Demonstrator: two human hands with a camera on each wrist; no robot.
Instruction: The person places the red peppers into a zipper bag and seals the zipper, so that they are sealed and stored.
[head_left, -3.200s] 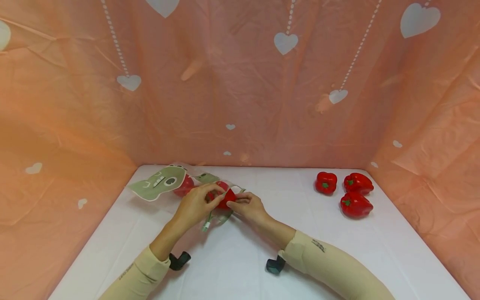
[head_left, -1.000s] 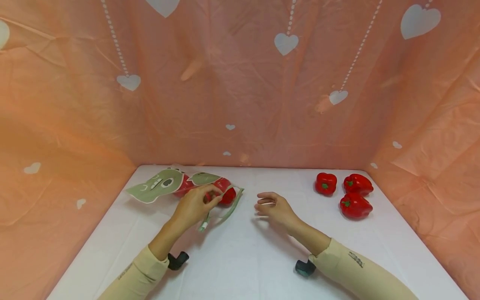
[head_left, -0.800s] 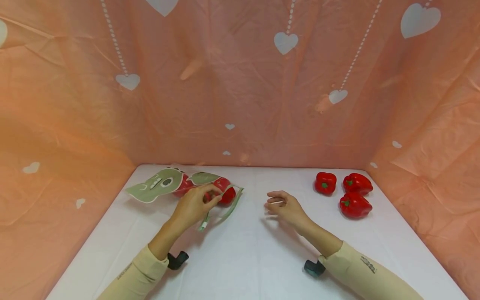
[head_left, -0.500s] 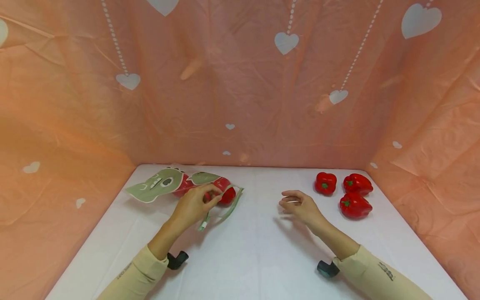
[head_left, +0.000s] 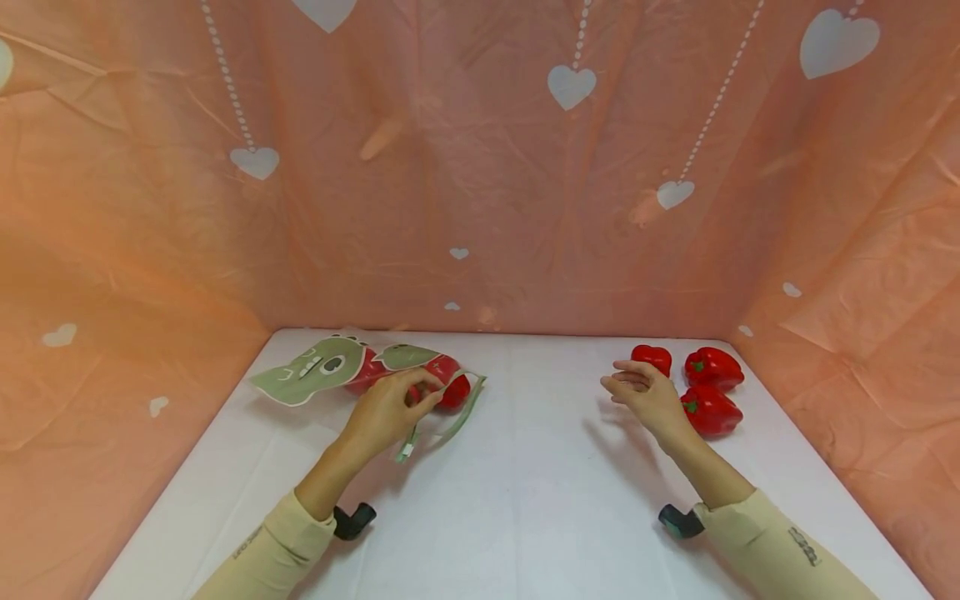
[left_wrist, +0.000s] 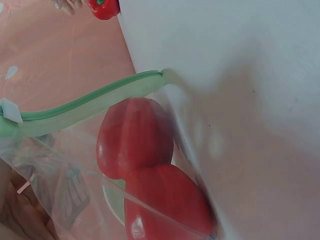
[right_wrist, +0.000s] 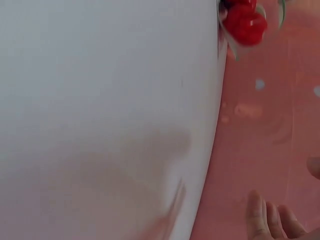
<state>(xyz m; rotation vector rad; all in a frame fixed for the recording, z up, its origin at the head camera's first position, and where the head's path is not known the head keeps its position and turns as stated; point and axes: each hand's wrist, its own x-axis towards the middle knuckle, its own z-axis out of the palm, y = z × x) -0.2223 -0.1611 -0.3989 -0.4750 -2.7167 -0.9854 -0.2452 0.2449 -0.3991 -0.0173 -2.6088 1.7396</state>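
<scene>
A clear zip bag (head_left: 315, 375) with a green dinosaur print lies at the left of the table. Through its film I see red bell peppers (left_wrist: 135, 137), two of them large in the left wrist view. My left hand (head_left: 386, 408) pinches the bag near its mouth, where the green zip strip (left_wrist: 85, 102) stands apart from the other edge. My right hand (head_left: 652, 404) hovers over the table, fingers loosely bent and holding nothing. It partly hides one loose red bell pepper (head_left: 654, 358); two more, a rear pepper (head_left: 714, 368) and a front pepper (head_left: 712, 411), lie to its right.
A white cloth covers the table (head_left: 510, 500). Orange-pink curtains (head_left: 495, 208) with white hearts rise at the back and both sides. A white slider (left_wrist: 11, 111) sits on the bag's zip strip.
My right hand first worked a red pepper at the bag's mouth, then left it there and moved right to the loose peppers. My left hand has stayed at the bag.
</scene>
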